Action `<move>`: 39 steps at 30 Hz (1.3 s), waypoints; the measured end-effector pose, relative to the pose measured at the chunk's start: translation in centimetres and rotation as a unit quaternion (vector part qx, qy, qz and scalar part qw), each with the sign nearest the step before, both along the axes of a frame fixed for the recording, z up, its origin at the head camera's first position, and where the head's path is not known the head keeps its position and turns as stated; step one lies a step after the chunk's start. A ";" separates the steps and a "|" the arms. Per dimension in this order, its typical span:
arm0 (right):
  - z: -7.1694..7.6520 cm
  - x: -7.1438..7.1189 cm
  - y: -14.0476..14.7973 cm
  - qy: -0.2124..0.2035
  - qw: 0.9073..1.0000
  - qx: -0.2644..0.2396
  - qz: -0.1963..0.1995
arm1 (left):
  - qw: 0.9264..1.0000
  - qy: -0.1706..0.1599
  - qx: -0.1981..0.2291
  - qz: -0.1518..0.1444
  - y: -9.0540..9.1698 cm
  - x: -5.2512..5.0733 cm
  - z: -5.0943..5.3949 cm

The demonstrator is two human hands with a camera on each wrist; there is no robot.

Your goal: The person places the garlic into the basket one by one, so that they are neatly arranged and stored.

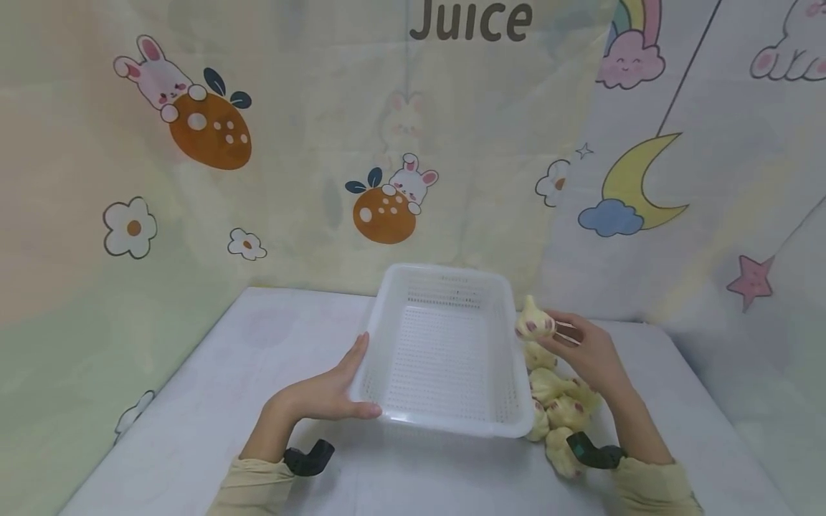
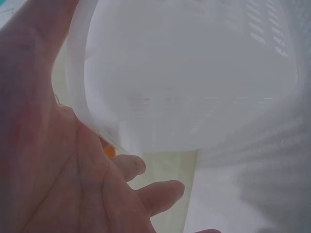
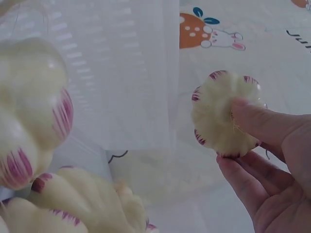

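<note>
A white plastic basket [image 1: 439, 358] is tipped up toward me in the head view, with its perforated floor showing. My left hand [image 1: 323, 394] grips its near left corner, thumb along the near rim and fingers up the left side. The left wrist view shows the basket's wall [image 2: 184, 63] beside the palm [image 2: 73, 170]. My right hand [image 1: 590, 351] pinches a garlic bulb [image 1: 535, 322] beside the basket's right rim. In the right wrist view the thumb presses the underside of this purple-streaked bulb [image 3: 226, 114]. Below it, several garlic bulbs [image 1: 568, 412] lie heaped along the basket's right side.
Everything stands on a white table [image 1: 258, 344]. A printed cloth [image 1: 310, 143] with rabbits and flowers hangs behind its far edge. Dark wrist-camera mounts [image 1: 310, 457] sit at both wrists, the right one [image 1: 594, 451] close above the nearest bulbs.
</note>
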State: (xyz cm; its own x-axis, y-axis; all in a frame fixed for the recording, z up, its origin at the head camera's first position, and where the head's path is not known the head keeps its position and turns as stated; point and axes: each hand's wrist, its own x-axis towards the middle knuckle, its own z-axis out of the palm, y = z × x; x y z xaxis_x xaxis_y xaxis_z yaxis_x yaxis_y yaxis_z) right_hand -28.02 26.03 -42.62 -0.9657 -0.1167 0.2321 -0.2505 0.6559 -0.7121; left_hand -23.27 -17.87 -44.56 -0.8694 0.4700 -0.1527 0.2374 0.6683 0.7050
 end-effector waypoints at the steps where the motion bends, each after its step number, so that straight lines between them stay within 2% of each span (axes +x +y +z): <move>1: 0.1 0.0 -0.1 -0.003 1.000 -0.003 0.000 | 1.000 0.000 0.002 0.000 0.0 0.0 0.0; 9: 0.2 0.1 -1.2 -0.011 1.000 -0.019 0.004 | 1.000 -0.003 0.011 -0.005 0.0 0.0 0.3; 14: 0.6 0.3 -1.6 -0.011 1.000 -0.021 0.005 | 1.000 -0.001 0.018 -0.010 0.2 -0.3 0.6; 23: 0.2 0.8 -3.1 -0.003 0.998 -0.052 0.025 | 1.000 0.003 0.001 -0.010 -0.2 0.1 0.3; 28: 1.1 1.4 -3.8 0.016 0.999 -0.035 0.035 | 1.000 0.007 0.007 -0.011 -0.1 0.1 0.4; 32: 2.0 1.4 -4.0 0.036 0.998 -0.012 0.044 | 1.000 0.013 0.008 -0.012 0.0 -0.1 0.1; 39: 3.2 0.1 -4.6 0.017 0.997 0.019 0.072 | 1.000 0.011 0.004 -0.013 -0.3 0.0 0.0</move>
